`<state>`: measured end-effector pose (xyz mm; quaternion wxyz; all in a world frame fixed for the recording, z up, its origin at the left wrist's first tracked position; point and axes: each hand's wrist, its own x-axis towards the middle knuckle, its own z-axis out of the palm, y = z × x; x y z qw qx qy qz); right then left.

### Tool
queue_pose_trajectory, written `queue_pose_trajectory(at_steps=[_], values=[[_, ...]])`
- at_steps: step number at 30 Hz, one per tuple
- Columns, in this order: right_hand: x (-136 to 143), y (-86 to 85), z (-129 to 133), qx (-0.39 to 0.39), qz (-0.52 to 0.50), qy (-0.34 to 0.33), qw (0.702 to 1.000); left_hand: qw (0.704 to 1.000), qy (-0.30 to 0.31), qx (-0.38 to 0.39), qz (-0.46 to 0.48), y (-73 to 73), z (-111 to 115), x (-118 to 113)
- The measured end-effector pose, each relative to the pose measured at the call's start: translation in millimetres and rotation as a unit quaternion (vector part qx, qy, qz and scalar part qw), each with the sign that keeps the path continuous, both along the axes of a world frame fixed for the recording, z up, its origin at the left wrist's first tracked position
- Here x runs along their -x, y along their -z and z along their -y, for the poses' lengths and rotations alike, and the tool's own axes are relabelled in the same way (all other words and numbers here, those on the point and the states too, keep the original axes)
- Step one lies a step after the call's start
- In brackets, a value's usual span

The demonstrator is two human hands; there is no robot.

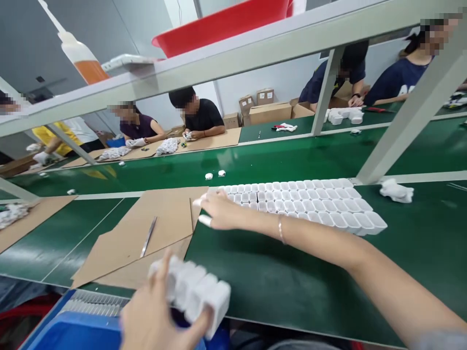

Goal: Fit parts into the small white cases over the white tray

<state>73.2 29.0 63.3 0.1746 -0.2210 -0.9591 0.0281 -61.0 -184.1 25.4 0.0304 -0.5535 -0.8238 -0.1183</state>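
The left hand (155, 308), at seven o'clock, holds a row of joined white cups (191, 284) between the thumb and the fingers. The long axis of this row goes from ten o'clock to four o'clock, its right end nearer to the person. It is blurred; I count four cups or more.

The right hand (222, 211) is at the left end of four lines of white cups (328, 205), which run along the table towards three o'clock. These are smooth, with rounded corners and hollow tops. Its thumb and forefinger, in white covers, stand a little apart; whether they hold something, I cannot tell.

At eight o'clock, one slim metal pair of tweezers (149, 237) lies on flat brown cardboard (166, 209), pointing between one and seven. Two small white pieces (208, 176) are on the glossy green surface (251, 163), near eleven. One crumpled white bundle (397, 190) lies at three; one blue plastic tray (83, 325) is between seven and eight.
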Motion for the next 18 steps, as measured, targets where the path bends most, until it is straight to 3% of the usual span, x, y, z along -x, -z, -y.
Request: queue_pose_trajectory(at_steps=[2,4,7,12,18], values=[[-35,-26.7,-28,-0.001,-0.017,0.051,0.999,0.998,0.033,0.043,-0.002,-18.3,-43,-43],[-70,-40.2,-59,0.001,-0.020,0.108,0.994,0.995,0.054,0.088,-0.005,-24.5,-87,-82],[-113,-33.6,-102,0.016,0.000,0.191,0.981,0.991,0.060,0.111,-0.044,-17.5,-132,-117],[-141,5.2,-144,0.037,0.048,0.253,0.966,0.983,0.024,0.167,-0.067,-4.0,-156,-122],[-123,23.1,-166,0.044,0.095,0.250,0.963,0.978,0.001,0.197,-0.070,-3.5,-168,-130]])
